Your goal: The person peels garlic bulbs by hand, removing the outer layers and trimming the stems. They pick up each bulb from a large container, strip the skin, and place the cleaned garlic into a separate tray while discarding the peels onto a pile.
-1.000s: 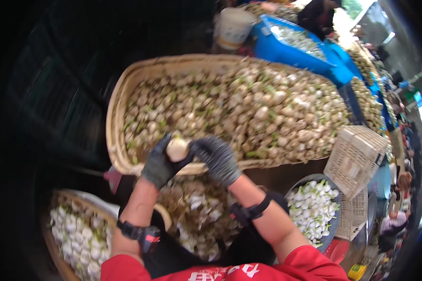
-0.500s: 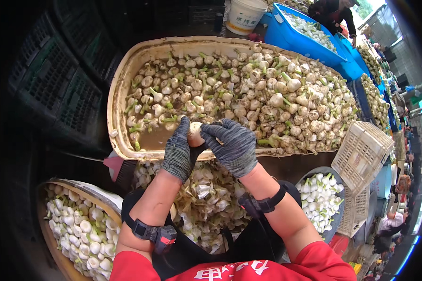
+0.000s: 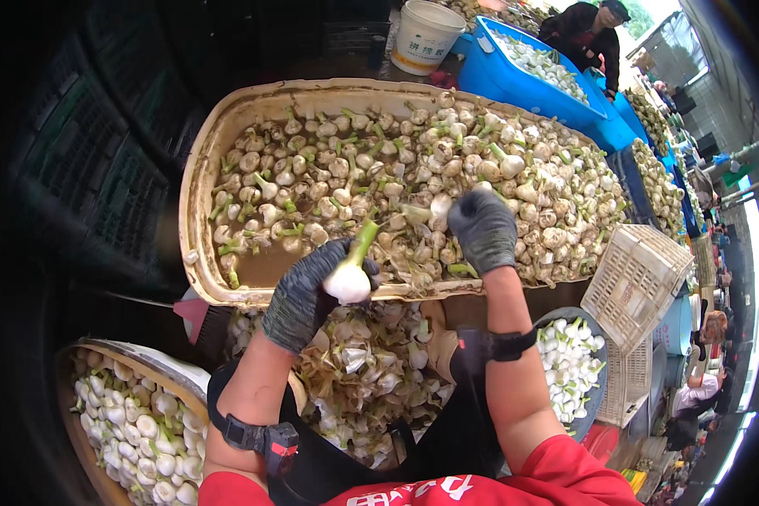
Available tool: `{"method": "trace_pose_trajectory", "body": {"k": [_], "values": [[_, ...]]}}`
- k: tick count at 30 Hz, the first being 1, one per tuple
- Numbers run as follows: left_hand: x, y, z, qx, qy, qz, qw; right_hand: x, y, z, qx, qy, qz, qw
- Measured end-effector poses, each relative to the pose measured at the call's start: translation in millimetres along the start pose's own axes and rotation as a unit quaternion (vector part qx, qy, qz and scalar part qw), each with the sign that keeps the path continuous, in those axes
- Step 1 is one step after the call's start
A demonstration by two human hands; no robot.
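Observation:
My left hand (image 3: pixel 308 295), in a dark grey knit glove, grips a white garlic bulb (image 3: pixel 347 282) whose green stem points up. It is just in front of the near rim of a long cream tub (image 3: pixel 207 169). Over the tub's right half is my gloved right hand (image 3: pixel 483 229), its fingers curled in and mostly turned from view; whether anything is in them is hidden. A pale, blurred strip of garlic skin (image 3: pixel 434 211) shows beside it. Brownish unpeeled garlic bulbs (image 3: pixel 557 194) heap the tub, some lying in murky water (image 3: pixel 257 268) on its left side.
Below my hands lies a pile of loose garlic skins (image 3: pixel 358 371). Peeled white bulbs fill a container (image 3: pixel 67 396) at lower left and a grey basin (image 3: pixel 594 396) at right. Cream plastic crates (image 3: pixel 637 282) stand beside the basin. Beyond are blue tubs (image 3: pixel 481 72) and a person (image 3: pixel 578 34).
My hands have come apart: the right moved right over the heap, while the left drew back nearer me with the bulb. The bulb now shows white with its green stem upward.

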State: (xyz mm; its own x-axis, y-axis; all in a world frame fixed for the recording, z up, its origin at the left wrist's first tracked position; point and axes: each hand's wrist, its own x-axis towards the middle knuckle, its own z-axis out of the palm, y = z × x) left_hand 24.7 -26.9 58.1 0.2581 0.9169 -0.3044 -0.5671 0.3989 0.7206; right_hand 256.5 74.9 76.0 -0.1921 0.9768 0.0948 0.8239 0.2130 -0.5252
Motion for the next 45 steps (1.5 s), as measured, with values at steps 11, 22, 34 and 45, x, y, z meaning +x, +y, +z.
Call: {"method": "trace_pose_trajectory", "body": {"k": [11,22,34,45], "values": [[24.2,-12.2,4.6,-0.250,0.181,0.013,0.951,-50.2,-65.0,26.6,0.081,0.123,-0.239,0.960],[9.5,0.8,-5.3,-0.002,0.033,0.019,0.999,-16.6,-30.9,24.3,0.161,0.167,-0.100,0.968],[15.7,-5.2,-11.6,0.105,0.116,-0.002,0.988,-40.6,-22.0,28.6,0.134,-0.195,-0.076,0.969],[14.0,-0.4,15.1,0.207,0.002,0.032,0.978,-32.8,-44.0,22.5,0.593,-0.140,0.050,0.792]]}}
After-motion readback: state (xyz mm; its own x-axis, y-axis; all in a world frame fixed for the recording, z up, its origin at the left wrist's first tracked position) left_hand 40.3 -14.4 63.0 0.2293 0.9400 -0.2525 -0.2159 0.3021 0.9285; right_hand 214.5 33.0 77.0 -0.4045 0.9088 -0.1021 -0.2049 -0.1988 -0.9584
